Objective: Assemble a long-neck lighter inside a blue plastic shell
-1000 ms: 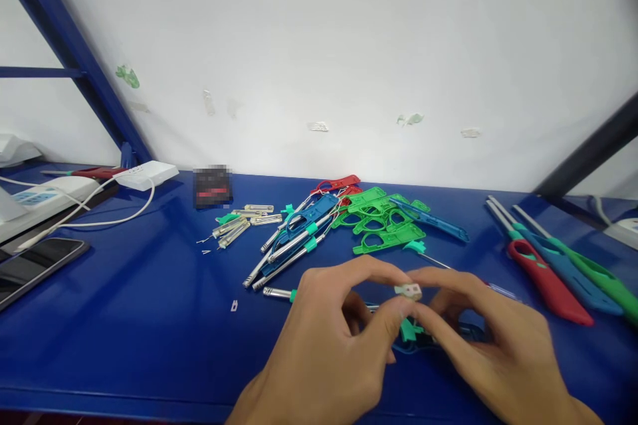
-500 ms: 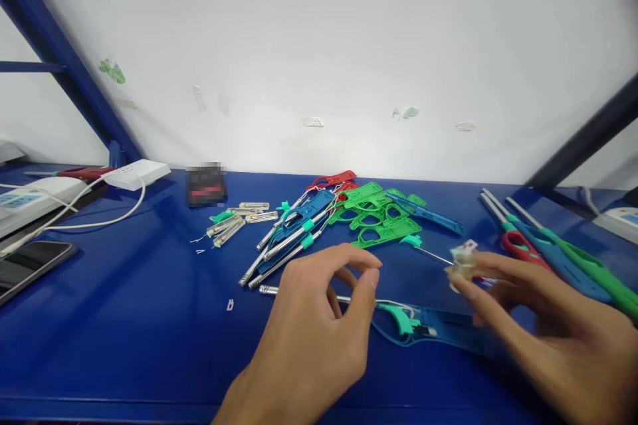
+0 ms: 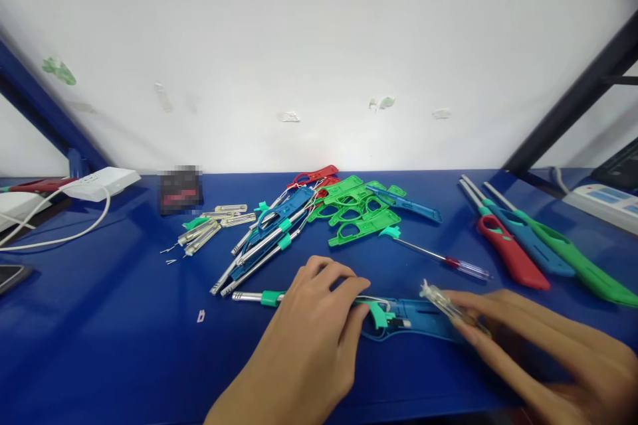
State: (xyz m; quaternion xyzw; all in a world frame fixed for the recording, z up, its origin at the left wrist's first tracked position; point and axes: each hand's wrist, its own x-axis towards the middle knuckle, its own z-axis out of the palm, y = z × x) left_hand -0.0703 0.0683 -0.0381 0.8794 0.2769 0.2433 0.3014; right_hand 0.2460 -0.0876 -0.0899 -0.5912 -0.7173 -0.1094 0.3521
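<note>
An opened blue lighter shell (image 3: 421,319) lies in front of me, with a metal tube (image 3: 246,297), a green trigger (image 3: 379,315) and a white wire. Across its tube rests my left hand (image 3: 309,325), thumb and fingers closed on the lighter by the trigger. My right hand (image 3: 528,339) pinches a clear fuel tank (image 3: 443,300) just above the shell's right part; the tank is tilted, its pale nozzle end toward the left. Behind the hands lies a screwdriver (image 3: 461,268) with a red and clear handle, its tip near a loose green trigger (image 3: 391,232).
Green shell halves (image 3: 366,227), blue lighter parts with tubes (image 3: 279,222) and red shells (image 3: 319,174) form a pile at the back. More clear tanks (image 3: 203,238) lie to the left. Whole lighters (image 3: 518,259) lie right. A power strip (image 3: 102,182) with a white cable stands far left.
My left hand has come down onto the lighter. The right hand has lowered the fuel tank toward the shell, uncovering the screwdriver handle. The view has shifted to the right.
</note>
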